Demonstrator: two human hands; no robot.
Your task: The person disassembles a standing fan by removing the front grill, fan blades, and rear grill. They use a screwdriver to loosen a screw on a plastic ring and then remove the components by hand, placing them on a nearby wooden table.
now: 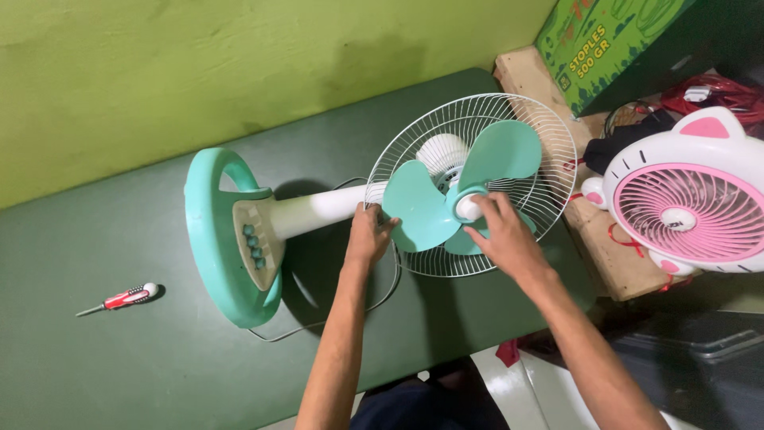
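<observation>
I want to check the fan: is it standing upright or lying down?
Lying down. The fan rests sideways on the green table, its round base on edge.

Left arm: bare forearm rising from the bottom edge at about 6 o'clock, running almost straight up toward 12 o'clock
Left wrist: straight, in line with the forearm
Left hand [368,236]: back toward the camera, fingers curled forward and closed in a grasp, thumb spread toward 3 o'clock
Right arm: bare forearm entering from the lower right corner at about 5 o'clock, slanting up toward 11 o'clock
Right wrist: slightly bent, palm turned down
Right hand [503,235]: just right of the left hand, fingers spread and bent, fingertips pinched together at their 10 o'clock end
</observation>
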